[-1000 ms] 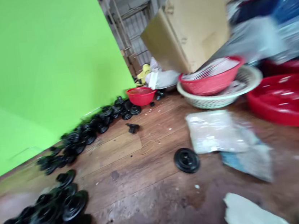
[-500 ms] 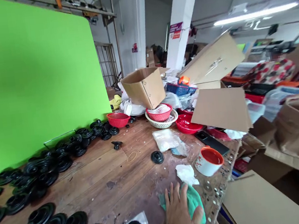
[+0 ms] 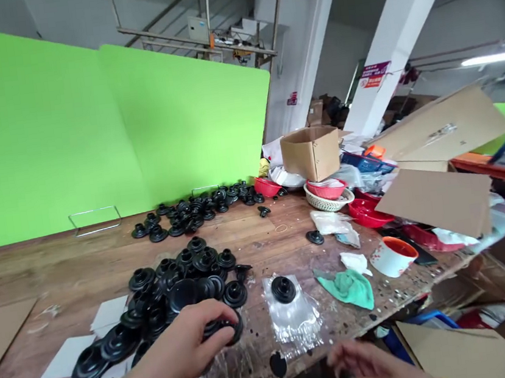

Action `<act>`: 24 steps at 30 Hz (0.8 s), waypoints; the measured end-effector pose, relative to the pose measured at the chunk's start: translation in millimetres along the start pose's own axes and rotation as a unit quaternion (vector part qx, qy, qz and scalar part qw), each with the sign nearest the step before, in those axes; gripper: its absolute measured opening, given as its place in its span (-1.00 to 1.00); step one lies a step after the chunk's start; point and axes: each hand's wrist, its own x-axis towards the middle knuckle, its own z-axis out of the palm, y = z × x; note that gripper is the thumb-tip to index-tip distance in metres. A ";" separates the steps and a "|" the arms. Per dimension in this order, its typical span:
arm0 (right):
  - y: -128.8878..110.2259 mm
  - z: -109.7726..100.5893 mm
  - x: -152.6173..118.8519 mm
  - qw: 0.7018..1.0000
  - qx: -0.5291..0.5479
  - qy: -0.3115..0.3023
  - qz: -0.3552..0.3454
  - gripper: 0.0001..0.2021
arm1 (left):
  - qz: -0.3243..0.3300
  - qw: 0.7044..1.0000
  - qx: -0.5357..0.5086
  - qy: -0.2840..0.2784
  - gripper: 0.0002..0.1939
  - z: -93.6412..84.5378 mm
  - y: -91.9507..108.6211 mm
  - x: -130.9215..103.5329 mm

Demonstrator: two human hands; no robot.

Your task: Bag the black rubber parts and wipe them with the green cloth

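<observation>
My left hand (image 3: 199, 336), with a bracelet on the wrist, reaches over a pile of black stepped discs (image 3: 188, 264) on the table. Its thumb and fingers are curled around one black disc (image 3: 236, 327) at the pile's near right side. Past the front edge of the table, my right hand (image 3: 370, 366) is slightly blurred, its fingers loosely bent and apart with nothing visible in them. Between the hands lie clear plastic bags (image 3: 293, 319), with another black disc (image 3: 283, 289) resting on top. A crumpled green cloth (image 3: 347, 288) lies to their right.
More black discs (image 3: 195, 211) line the back by a green panel (image 3: 197, 116). At right stand a white-and-orange cup (image 3: 385, 261), a red bowl (image 3: 366, 213), a pale basket (image 3: 328, 202) and a cardboard box (image 3: 311, 154). White cards (image 3: 66, 358) lie at left; open cartons (image 3: 456, 348) stand below the table edge.
The view has swung left. My left hand has left the green cloth and moved left to the black disc pile, where it grips a disc. My right hand has come into view.
</observation>
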 end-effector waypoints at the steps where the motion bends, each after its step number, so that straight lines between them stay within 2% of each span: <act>1: -6.8 3.5 8.9 0.998 0.064 -0.006 -0.002 -0.67 | -0.030 0.999 -0.017 0.015 -0.81 -1.1 -6.8 -11.4; 4: -31.6 33.8 47.9 0.959 0.285 0.004 -0.011 -0.67 | -0.081 0.987 -0.132 0.040 -0.65 13.5 -18.1 -29.1; 6: -46.8 65.5 75.0 0.929 0.370 -0.029 0.006 -0.65 | -0.076 0.965 -0.245 0.057 -0.45 29.6 -18.4 -28.7; 7: -52.6 81.3 86.4 0.920 0.385 -0.067 0.026 -0.64 | -0.069 0.951 -0.293 0.065 -0.39 37.3 -17.0 -26.2; 9: -60.5 106.1 102.9 0.914 0.379 -0.135 0.047 -0.62 | -0.070 0.928 -0.359 0.074 -0.42 50.6 -13.3 -19.3; 11: -64.6 116.1 110.1 0.925 0.335 -0.175 0.038 -0.58 | -0.107 0.901 -0.415 0.066 -0.50 61.2 -9.9 -12.9; 12: -65.6 114.4 110.4 0.935 0.294 -0.196 0.029 -0.56 | -0.132 0.883 -0.446 0.060 -0.52 66.1 -8.7 -10.5; 14: -64.4 97.6 104.8 0.963 0.166 -0.212 -0.007 -0.55 | -0.181 0.837 -0.513 0.061 -0.54 76.3 -6.7 -7.2; 15: -61.3 83.3 99.8 0.980 0.079 -0.179 -0.039 -0.57 | -0.201 0.815 -0.538 0.073 -0.56 81.8 -5.8 -6.1; 16: -55.9 65.8 93.8 0.991 -0.021 -0.111 -0.077 -0.63 | -0.219 0.797 -0.555 0.093 -0.60 87.4 -4.8 -4.9; 17: -47.7 45.8 87.6 0.985 -0.125 -0.012 -0.117 -0.68 | -0.232 0.782 -0.566 0.119 -0.63 93.1 -3.6 -3.4; 18: -36.6 24.3 81.6 0.955 -0.228 0.112 -0.153 -0.73 | -0.237 0.770 -0.574 0.148 -0.67 98.6 -2.4 -1.5; 19: -22.8 2.1 76.4 0.907 -0.317 0.220 -0.168 -0.74 | -0.235 0.760 -0.579 0.179 -0.72 103.7 -1.3 0.8; 20: -6.9 -20.0 72.3 0.862 -0.388 0.285 -0.158 -0.74 | -0.228 0.750 -0.584 0.211 -0.77 108.0 -0.4 3.6; 22: 27.6 -59.6 68.1 0.791 -0.471 0.381 -0.081 -0.72 | -0.209 0.728 -0.600 0.258 -0.77 114.6 -0.1 9.8; 24: 55.7 -87.6 68.2 0.774 -0.476 0.414 -0.055 -0.71 | -0.198 0.707 -0.618 0.281 -0.68 119.2 -1.1 16.2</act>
